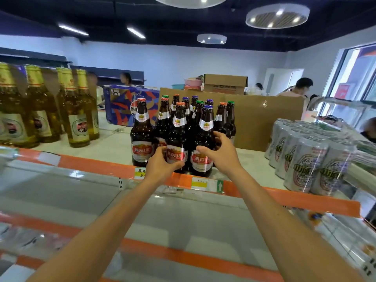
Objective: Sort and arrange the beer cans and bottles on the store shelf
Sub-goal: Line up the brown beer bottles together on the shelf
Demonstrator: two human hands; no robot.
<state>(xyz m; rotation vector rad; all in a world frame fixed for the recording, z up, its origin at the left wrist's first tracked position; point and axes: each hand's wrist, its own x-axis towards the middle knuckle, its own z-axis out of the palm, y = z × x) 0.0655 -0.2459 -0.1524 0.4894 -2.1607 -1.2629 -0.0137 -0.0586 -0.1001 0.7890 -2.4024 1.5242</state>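
L hand [162, 162] grips mid btl [177, 137] | R hand [222, 152] grips rt btl [204, 138]

Above you runs a dark ceiling [183, 21], hung with round lamps [277, 16] and two strip lights [136, 32] (all of them lit). The far wall [173, 58] is pale bluish white. A bright window [354, 72] stands at your right, with a white door [284, 78] near it. Cardboard boxes [224, 83] sit mid-room.
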